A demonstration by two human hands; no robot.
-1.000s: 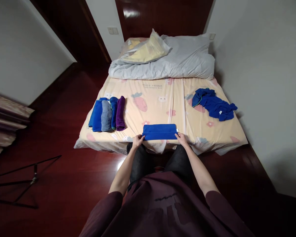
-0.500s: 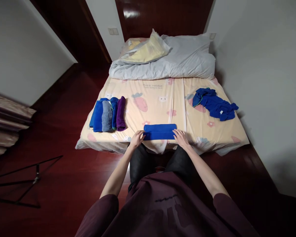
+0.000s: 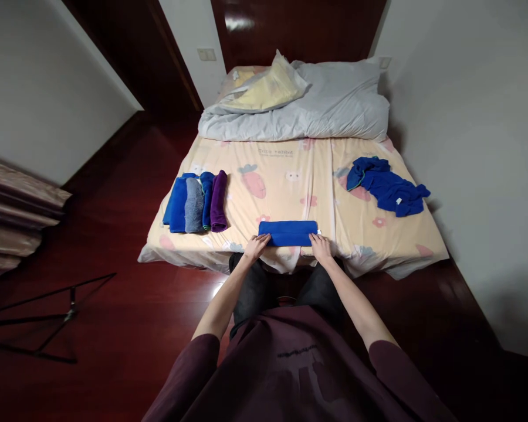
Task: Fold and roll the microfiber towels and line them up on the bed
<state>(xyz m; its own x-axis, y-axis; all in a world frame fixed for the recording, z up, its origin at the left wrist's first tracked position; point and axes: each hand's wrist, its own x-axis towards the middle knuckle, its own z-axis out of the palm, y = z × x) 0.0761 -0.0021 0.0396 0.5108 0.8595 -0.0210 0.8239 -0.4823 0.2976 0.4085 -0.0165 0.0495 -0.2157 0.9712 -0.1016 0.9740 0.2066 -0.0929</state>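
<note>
A blue towel (image 3: 288, 233), folded into a long narrow strip, lies flat near the front edge of the bed. At its near left corner my left hand (image 3: 257, 245) has its fingers closed on the cloth. My right hand (image 3: 321, 247) grips the opposite near corner in the same way. The thumbs are mostly hidden beneath the hands. A small white tag shows by the towel's right end.
Folded blue towels (image 3: 176, 205), a grey towel (image 3: 194, 205) and a purple towel (image 3: 219, 201) sit together on the left. Crumpled blue cloths (image 3: 389, 187) lie at the right. A grey quilt (image 3: 343, 99) spans the back of the bed. A black stand (image 3: 48, 319) is on the floor at left.
Both hands have moved inward from the strip's ends onto its near corners. The towel's near part looks smoother, without the crease line seen before. The view has shifted slightly.
</note>
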